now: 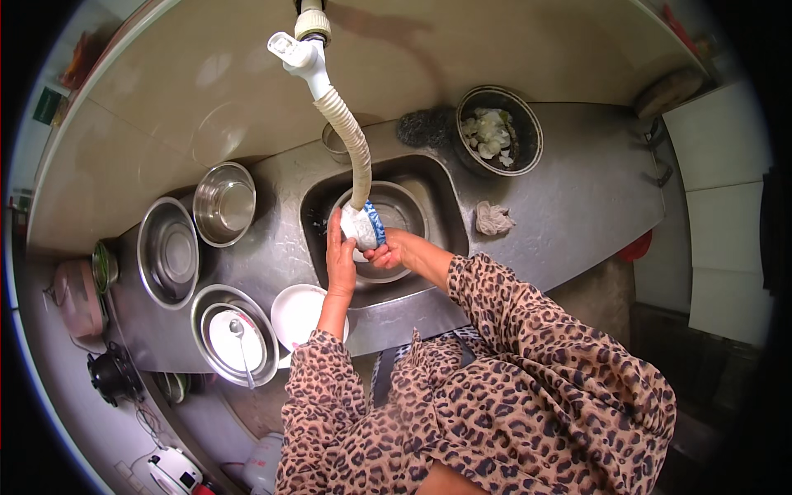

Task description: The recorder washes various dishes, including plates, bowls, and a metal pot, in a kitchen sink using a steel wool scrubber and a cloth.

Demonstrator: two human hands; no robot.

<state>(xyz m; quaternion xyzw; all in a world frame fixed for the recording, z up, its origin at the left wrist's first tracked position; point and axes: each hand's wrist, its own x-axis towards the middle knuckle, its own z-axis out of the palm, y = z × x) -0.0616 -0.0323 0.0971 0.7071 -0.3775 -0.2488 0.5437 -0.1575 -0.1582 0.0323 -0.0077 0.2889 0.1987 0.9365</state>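
Note:
Between both hands a white bowl with a blue patterned band [366, 226] is held tilted over the sink [456, 230]. My left hand [340, 255] lies along its left side, fingers stretched upward. At its lower right, my right hand [390, 249] grips it with curled fingers. A ribbed faucet hose [350, 133] hangs from the white tap [303, 57], its end right at the bowl. Below, a steel basin [416, 204] sits in the sink; water in it cannot be made out for sure.
Left on the steel counter stand a deep steel bowl [224, 204], a steel basin [168, 252], nested bowls with a spoon [237, 334] and a white plate [300, 315]. On the right are a scrap-filled pot [495, 133], a crumpled cloth [494, 218] and a dark scouring mesh [424, 128].

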